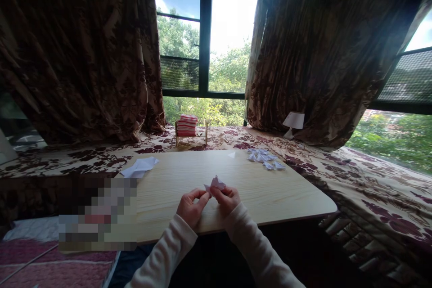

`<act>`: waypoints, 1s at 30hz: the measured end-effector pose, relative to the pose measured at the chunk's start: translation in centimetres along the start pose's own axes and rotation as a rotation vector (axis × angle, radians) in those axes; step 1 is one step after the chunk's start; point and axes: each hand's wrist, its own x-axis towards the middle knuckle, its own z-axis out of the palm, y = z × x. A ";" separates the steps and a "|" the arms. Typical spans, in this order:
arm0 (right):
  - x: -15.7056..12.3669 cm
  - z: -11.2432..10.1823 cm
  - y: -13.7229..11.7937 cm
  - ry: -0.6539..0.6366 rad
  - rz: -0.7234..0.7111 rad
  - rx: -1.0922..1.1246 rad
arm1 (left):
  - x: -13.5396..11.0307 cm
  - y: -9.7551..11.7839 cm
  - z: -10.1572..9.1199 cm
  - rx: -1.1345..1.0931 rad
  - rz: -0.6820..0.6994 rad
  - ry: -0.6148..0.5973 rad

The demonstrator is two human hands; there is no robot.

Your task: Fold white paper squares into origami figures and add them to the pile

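Observation:
A small folded piece of pale pink-lilac paper (pixel 216 184) is held just above the light wooden table (pixel 270 198). My left hand (pixel 191 207) pinches its left end with thumb and forefinger. My right hand (pixel 228 199) grips its right side with curled fingers. Both hands sit near the table's front edge, and both arms wear cream sleeves.
A pile of several small folded papers (pixel 265 158) lies at the table's far right. White paper sheets (pixel 139 167) rest at the far left corner. A tiny wooden rack with striped cloths (pixel 189 128) and a small white lamp (pixel 293 123) stand on the floral bedding beyond. A blurred patch covers the table's left.

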 end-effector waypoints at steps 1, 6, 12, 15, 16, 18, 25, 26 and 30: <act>0.0 0.0 0.0 -0.012 -0.010 -0.010 | 0.0 0.1 0.0 0.019 -0.001 0.001; -0.1 0.2 -0.1 -0.057 -0.056 -0.040 | 0.0 0.6 0.0 0.047 0.061 -0.010; 0.0 0.2 0.2 -0.034 -0.060 -0.025 | 0.0 0.5 -0.2 -0.004 0.050 -0.049; 0.1 0.0 0.3 0.001 -0.049 0.008 | 0.0 0.2 -0.2 -0.015 0.005 -0.077; 0.1 0.0 0.3 0.012 -0.044 0.014 | 0.0 0.1 -0.2 -0.015 -0.009 -0.079; 0.1 -0.1 0.3 0.034 -0.035 0.015 | 0.0 0.0 -0.2 -0.019 -0.027 -0.080; 0.4 -0.2 0.7 -0.015 -0.018 -0.014 | 0.1 0.2 0.0 0.020 -0.016 -0.019; 0.4 -0.2 0.8 -0.027 -0.015 -0.017 | 0.1 0.2 0.1 0.019 -0.007 -0.019; 0.6 -0.4 0.9 -0.073 -0.013 -0.022 | 0.0 0.3 0.1 -0.022 0.043 -0.039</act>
